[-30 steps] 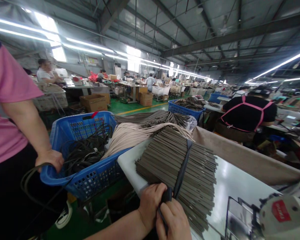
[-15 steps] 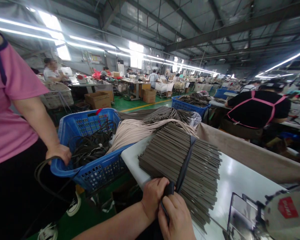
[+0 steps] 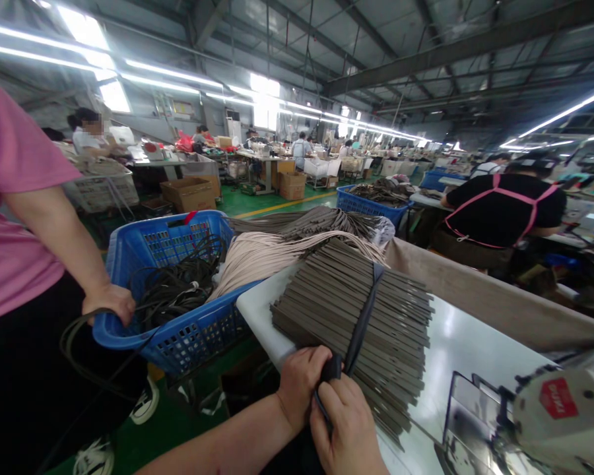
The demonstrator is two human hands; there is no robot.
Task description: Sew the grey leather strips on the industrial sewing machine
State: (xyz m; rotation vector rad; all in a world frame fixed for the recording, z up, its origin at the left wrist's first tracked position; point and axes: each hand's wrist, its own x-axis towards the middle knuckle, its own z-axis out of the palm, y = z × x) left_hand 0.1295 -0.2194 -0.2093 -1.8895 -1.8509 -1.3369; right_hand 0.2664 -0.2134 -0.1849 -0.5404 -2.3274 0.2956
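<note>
1. Nearest, the right hand [image 3: 350, 422] has its fingers curled tight around the gathered end of a dark strap [image 3: 364, 322], by the near edge of the white table [image 3: 458, 330].
2. Just beside it, touching or nearly so, the left hand [image 3: 303, 384] grips the same strap with bent fingers, thumb side toward the bundle.
3. The strap runs from the hands across the top of a fanned bundle of grey-brown strips [image 3: 321, 297], which lies flat on the table, its strips side by side.
4. To the right on the table stands a pale sewing machine [image 3: 561, 412] with a red label.
5. To the left, a person in a pink top [image 3: 17, 198] rests a hand [image 3: 111, 303] on the rim of a blue basket [image 3: 178, 343]; a dark loop of cord [image 3: 74, 349] hangs at that hand.
6. Dark cords [image 3: 178, 290] lie tangled in the basket, and pale cords [image 3: 262, 257] drape beside them toward the bundle.
7. Beyond the table stretches beige cloth [image 3: 475, 297].
8. Farther off are a second blue basket [image 3: 393, 214], heaped full, and a seated person with pink straps [image 3: 505, 204] over a black top.
</note>
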